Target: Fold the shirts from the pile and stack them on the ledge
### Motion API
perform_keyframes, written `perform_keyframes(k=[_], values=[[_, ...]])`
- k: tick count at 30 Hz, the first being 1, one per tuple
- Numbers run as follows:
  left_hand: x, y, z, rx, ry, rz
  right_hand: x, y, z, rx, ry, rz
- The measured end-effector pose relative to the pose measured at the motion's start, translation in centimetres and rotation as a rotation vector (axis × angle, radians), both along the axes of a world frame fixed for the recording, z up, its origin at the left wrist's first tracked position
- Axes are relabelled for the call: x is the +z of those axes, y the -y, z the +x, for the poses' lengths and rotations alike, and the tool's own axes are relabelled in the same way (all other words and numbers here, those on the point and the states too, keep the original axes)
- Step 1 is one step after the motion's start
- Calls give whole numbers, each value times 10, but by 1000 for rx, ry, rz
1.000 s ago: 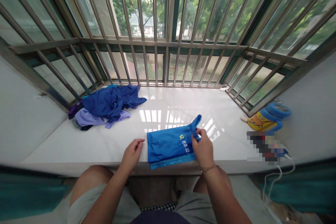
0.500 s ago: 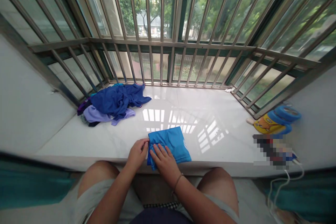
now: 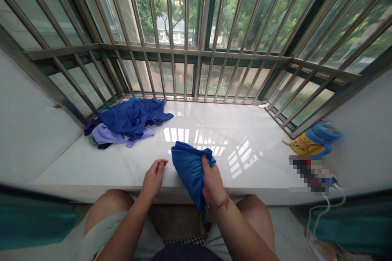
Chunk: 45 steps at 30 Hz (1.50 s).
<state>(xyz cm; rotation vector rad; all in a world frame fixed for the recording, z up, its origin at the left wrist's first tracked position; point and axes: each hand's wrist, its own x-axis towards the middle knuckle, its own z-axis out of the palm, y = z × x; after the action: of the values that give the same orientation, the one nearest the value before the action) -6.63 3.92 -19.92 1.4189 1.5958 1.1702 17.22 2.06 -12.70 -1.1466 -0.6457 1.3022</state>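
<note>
A folded bright blue garment (image 3: 188, 167) is lifted off the white marble sill (image 3: 245, 151), and my right hand (image 3: 212, 181) is shut round its right side, thumb on top. The lower part of the cloth hangs over the sill's front edge. My left hand (image 3: 154, 176) rests at the sill's edge just left of the garment, fingers loosely curled and apart from the cloth, holding nothing.
A heap of dark blue and lilac clothes (image 3: 127, 121) lies at the sill's back left. A yellow and blue toy-like object (image 3: 312, 140) and a white cable (image 3: 321, 212) sit at the right. Metal window bars (image 3: 196, 49) enclose the far side.
The garment lay flat and was folded over to the left under both hands; now my right hand has picked it up off the sill and my left hand has let go.
</note>
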Motion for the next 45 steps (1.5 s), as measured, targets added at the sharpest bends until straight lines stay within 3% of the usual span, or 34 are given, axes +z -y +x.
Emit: perform_keyframes(k=[3, 6, 9, 12, 16, 22, 27, 30, 33, 35, 38, 43, 45], values=[[-2, -2, -2, 3, 81, -14, 3, -9, 20, -177, -227, -101], [-7, -3, -3, -2, 99, -11, -19, -10, 54, -247, -149, -125], [-12, -3, -3, -24, 97, -10, -48, -4, 97, -198, 261, -154], [-13, -2, -3, -39, 51, -26, -63, 1, 136, -52, 751, -190], [-9, 0, -3, -50, -51, -43, -60, -5, 161, 98, 984, -131], [-4, 0, -1, -47, -148, -18, -45, -32, 205, -52, 1129, -226], [-3, 0, 0, -52, -171, 3, -33, -24, 251, -150, 1294, -376], [-3, 1, 0, -55, -198, 0, -29, -15, 250, -279, 1619, -312], [-2, 0, 1, -57, -226, -5, -28, -18, 232, -128, 1791, -219], [-2, 0, 1, -61, -235, -6, -29, -26, 219, 9, 1795, -262], [-3, -1, 1, -70, -241, -5, -30, -39, 211, 73, 1741, -311], [-5, 0, 0, -78, -243, 3, -25, -49, 223, -37, 1520, -28], [-6, 0, 0, -83, -248, 5, -23, -51, 231, -107, 1512, -28]])
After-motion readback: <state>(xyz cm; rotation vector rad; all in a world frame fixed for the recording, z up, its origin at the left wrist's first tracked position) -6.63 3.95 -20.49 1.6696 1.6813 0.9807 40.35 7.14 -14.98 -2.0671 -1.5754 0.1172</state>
